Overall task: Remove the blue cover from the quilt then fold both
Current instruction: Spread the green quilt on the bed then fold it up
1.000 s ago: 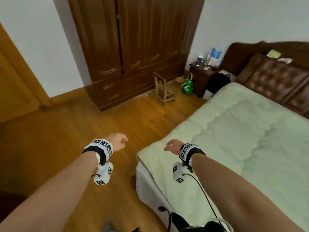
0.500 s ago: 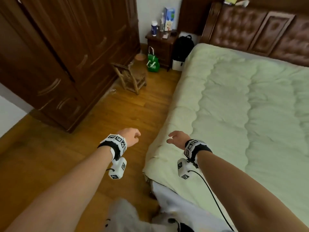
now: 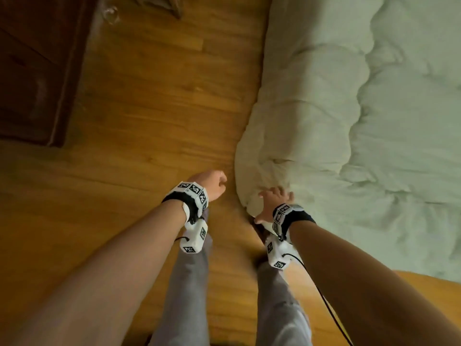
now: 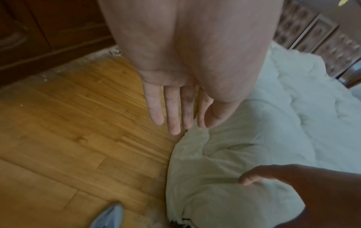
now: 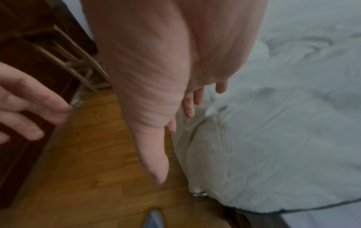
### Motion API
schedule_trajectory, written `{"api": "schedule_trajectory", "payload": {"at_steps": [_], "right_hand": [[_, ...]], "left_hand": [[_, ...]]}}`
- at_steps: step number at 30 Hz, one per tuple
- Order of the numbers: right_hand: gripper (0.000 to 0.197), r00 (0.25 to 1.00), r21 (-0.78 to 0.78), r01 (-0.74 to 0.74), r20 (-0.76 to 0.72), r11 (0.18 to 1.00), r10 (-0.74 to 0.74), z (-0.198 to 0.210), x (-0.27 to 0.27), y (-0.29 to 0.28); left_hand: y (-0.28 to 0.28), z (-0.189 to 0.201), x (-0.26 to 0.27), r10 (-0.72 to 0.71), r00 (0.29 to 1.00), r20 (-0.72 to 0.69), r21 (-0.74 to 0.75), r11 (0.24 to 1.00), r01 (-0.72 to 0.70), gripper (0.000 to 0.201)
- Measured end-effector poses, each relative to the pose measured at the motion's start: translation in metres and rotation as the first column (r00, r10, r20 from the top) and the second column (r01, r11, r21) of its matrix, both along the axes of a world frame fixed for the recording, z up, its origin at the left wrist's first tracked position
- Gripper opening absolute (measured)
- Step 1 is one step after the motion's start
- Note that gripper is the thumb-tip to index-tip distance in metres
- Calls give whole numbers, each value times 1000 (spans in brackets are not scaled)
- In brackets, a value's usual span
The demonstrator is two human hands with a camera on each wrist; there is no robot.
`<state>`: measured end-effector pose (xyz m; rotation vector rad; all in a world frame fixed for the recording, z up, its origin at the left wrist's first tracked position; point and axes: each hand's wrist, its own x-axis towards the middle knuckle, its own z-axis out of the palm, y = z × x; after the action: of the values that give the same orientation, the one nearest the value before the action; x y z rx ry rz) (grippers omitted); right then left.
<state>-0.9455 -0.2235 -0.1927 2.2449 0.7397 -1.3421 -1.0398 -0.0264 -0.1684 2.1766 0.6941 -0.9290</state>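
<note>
One quilt (image 3: pixel 349 121) lies on the bed, its corner hanging near the floor (image 3: pixel 149 108). There are two hands. The right hand (image 3: pixel 270 206) is over this corner with a spread grip, holding nothing. The left hand (image 3: pixel 212 184) is beside it above the floor, fingers straight. A dark wardrobe (image 3: pixel 37 71) stands at the left.

The quilt (image 3: pixel 361 121) fills the right side, its corner at the four o'clock of the left hand (image 3: pixel 212 184). Right hand (image 3: pixel 273 203) sits on that corner (fingers spread). Floor (image 3: pixel 149 121) lies left; a cabinet (image 3: pixel 37 71) sits at ten o'clock.
</note>
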Motion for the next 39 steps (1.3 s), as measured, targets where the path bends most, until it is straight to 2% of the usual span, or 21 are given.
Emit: {"api": "schedule_trajectory", "payload": {"at_steps": [3,5,9,11,13,15,17,19,21,23,25,26,27,29,32,33,34,36,37,38,39], "right_hand": [[105,999,-200,-43,9,979,45,-43,-17,-11],[94,994,-235,-53,85,971,75,-64,-24,-23],[48,933,-57,-98,342,994,111,-72,-17,-40],[26,942,-5,-42,334,999,41,-63,-7,-42],[22,957,118,99,263,988,-127,-47,5,-46],[19,938,319,255,149,913,-314,-16,17,-51],[13,911,486,354,14,799,-412,28,27,-63],[8,826,582,527,-179,619,-534,80,37,-88],[7,710,589,674,-351,445,-611,130,51,-122],[10,628,594,738,-432,320,-648,181,64,-157],[14,603,611,750,-472,254,-643,226,72,-187],[15,612,619,743,-475,254,-633,246,73,-200],[16,637,632,724,-457,277,-621,262,72,-213],[19,712,661,648,-351,377,-608,280,63,-237],[9,839,622,477,-112,621,-533,291,35,-257],[17,868,604,433,-80,669,-490,295,20,-257],[41,893,613,394,-80,685,-442,297,3,-254],[99,920,707,349,-134,615,-368,309,-34,-239],[118,938,762,271,-73,588,-338,317,-50,-230],[123,948,793,162,39,588,-315,319,-57,-220],[114,942,804,63,148,592,-301,327,-64,-211]], "left_hand": [[-1,-56,-13,-10,999,-30,-46,999,9,33],[-8,-80,-18,-7,999,-47,-67,998,4,34],[-38,-99,-22,-63,995,-74,-104,993,55,37],[-57,-91,-18,-97,992,-74,-107,990,89,43],[-76,-72,-9,-139,989,-50,-70,988,135,50],[-97,-47,0,-160,987,-27,-55,986,159,63],[-120,-20,5,-142,989,-38,-77,987,139,92],[-144,7,11,-101,994,-45,-95,991,97,120],[-169,34,18,-102,995,-14,-29,994,102,130],[-196,72,24,-145,988,48,115,984,139,115],[-220,107,30,-131,973,191,214,973,89,62],[-230,126,32,-120,963,242,233,971,62,37],[-238,145,31,-125,957,261,254,966,57,24],[-245,183,26,-198,948,249,318,941,113,19],[-244,233,9,-315,936,154,387,891,236,15],[-244,250,2,-342,932,117,420,868,266,15],[-245,266,-5,-353,931,95,441,853,279,16],[-254,300,-18,-368,926,83,456,840,293,17],[-258,317,-24,-369,926,79,447,843,298,17],[-262,326,-24,-352,931,102,408,868,283,18],[-265,338,-27,-323,936,142,356,899,256,20]]}}
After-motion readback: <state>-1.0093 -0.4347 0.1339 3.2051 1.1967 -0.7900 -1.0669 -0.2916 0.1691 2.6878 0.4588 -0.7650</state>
